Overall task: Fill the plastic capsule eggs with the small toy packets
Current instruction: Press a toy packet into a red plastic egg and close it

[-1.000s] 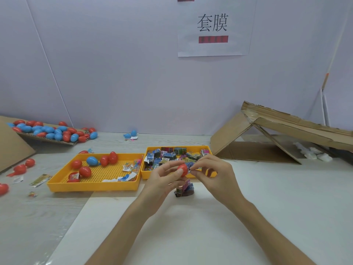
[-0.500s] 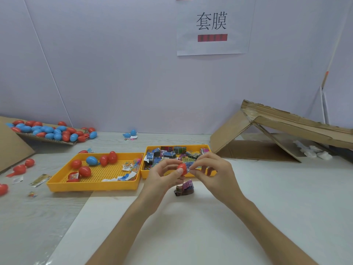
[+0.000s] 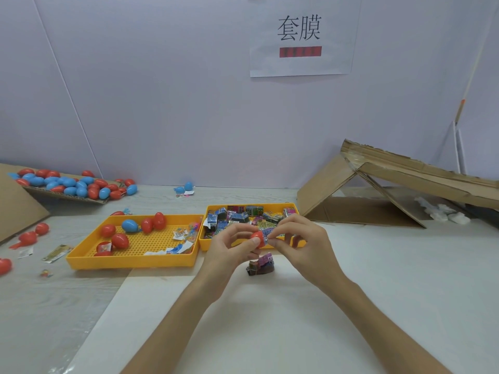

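- Red egg half (image 3: 256, 237): found gripped in the fingertips of the left hand (image 3: 229, 247), raised above the table, in front of the near wall of the packet tray.
- Saw the right hand (image 3: 299, 244) pinching a small packet (image 3: 270, 233) against the open mouth of that half; could not tell how far in.
- Judged the step as stuffing, partway: packet not yet seated, shell not yet closed.
- Judged the next move to call for squeezing or folding the packet past the rim, then closing the shell; could not tell where the other half lay.
- Noted a bundle of packets (image 3: 260, 264) on the table just below the hands.
- Noted two yellow trays side by side: right tray (image 3: 293, 206) heaped with packets, left tray (image 3: 129, 261) holding a few red and blue eggs and loose wrappers.
- Recorded a pale table (image 3: 378, 279); a heap of eggs (image 3: 70, 184) on cardboard far left; folded cardboard (image 3: 405, 179) far right; a paper sign (image 3: 299, 36) on a plain lilac wall.
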Tool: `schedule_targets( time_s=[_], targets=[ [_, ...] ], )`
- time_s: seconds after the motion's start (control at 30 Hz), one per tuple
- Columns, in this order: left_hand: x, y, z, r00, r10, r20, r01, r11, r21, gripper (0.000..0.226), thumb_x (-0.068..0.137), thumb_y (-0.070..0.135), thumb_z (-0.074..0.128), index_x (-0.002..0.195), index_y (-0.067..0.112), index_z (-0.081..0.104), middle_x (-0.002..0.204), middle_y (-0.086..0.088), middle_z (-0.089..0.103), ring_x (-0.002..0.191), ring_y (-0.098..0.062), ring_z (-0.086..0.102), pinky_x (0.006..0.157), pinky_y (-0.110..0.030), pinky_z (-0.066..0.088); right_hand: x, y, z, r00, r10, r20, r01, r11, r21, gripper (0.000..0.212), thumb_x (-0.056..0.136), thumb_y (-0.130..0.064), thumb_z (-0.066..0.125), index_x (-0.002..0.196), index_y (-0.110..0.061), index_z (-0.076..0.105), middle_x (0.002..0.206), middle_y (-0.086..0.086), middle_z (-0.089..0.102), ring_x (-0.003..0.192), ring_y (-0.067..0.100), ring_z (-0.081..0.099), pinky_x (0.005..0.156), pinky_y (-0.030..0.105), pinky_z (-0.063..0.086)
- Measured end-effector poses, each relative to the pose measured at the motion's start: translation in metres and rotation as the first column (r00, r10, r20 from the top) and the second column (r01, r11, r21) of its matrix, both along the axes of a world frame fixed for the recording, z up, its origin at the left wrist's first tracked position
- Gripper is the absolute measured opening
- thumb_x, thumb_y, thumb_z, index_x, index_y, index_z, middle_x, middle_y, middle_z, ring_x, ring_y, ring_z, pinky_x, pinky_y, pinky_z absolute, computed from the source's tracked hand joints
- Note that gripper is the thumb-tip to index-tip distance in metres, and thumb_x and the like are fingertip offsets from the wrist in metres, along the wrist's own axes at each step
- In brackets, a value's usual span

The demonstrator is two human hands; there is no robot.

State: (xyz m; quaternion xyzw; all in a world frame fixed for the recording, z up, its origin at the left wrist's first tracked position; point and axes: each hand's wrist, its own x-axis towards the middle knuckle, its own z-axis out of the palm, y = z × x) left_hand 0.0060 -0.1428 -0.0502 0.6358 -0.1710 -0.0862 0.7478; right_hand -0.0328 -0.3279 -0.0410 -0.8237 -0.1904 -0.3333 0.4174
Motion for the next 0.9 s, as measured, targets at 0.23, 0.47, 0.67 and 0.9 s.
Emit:
schedule_targets(
  time_s=[0.23, 0.47, 0.67, 0.9],
  targets=[
    [0.0004, -0.0001, -0.0008, 1.0, 0.007, 0.007, -0.007, 1.0, -0.005, 0.016, 0.091, 0.01, 0.071, 0.106, 0.014, 0.072, 0.095, -0.006, 0.074, 0.077, -0.021, 0.071, 0.072, -0.026, 0.058, 0.0005, 0.0001, -0.0005, 1.0, 0.009, -0.006, -0.009, 1.0, 0.006, 0.008, 0.081, -0.009, 0.082, 0.084, -0.016, 0.078, 0.086, -0.004, 0.066, 0.069, 0.016, 0.06, 0.057, 0.023, 0.047],
    [0.0005, 0.0, -0.0008, 1.0, 0.012, 0.014, -0.012, 1.0, -0.016, 0.016, 0.091, 0.008, 0.071, 0.107, 0.01, 0.071, 0.092, -0.006, 0.073, 0.074, -0.019, 0.069, 0.071, -0.026, 0.057, 0.0003, 0.0009, -0.0014, 1.0, 0.016, -0.004, -0.016, 1.0, 0.024, 0.01, 0.081, -0.006, 0.082, 0.082, -0.015, 0.078, 0.085, -0.005, 0.066, 0.066, 0.017, 0.06, 0.056, 0.029, 0.048],
    [0.0007, -0.0002, -0.0009, 1.0, 0.009, 0.011, -0.009, 1.0, -0.01, 0.015, 0.091, 0.008, 0.07, 0.107, 0.01, 0.071, 0.091, -0.004, 0.073, 0.074, -0.018, 0.069, 0.071, -0.025, 0.057, 0.0007, 0.0008, -0.0025, 1.0, 0.021, -0.007, -0.021, 0.999, 0.029, 0.01, 0.081, -0.007, 0.082, 0.082, -0.016, 0.077, 0.085, -0.005, 0.066, 0.065, 0.017, 0.06, 0.056, 0.027, 0.047],
    [-0.0003, -0.0001, -0.0009, 1.0, 0.008, 0.001, -0.008, 1.0, 0.003, 0.015, 0.092, 0.008, 0.07, 0.106, 0.009, 0.071, 0.092, -0.005, 0.073, 0.075, -0.019, 0.07, 0.072, -0.027, 0.058, 0.0012, 0.0007, -0.0033, 1.0, 0.021, -0.014, -0.021, 1.0, 0.022, 0.01, 0.081, -0.007, 0.081, 0.083, -0.015, 0.077, 0.086, -0.005, 0.066, 0.066, 0.017, 0.06, 0.057, 0.025, 0.047]
  ],
)
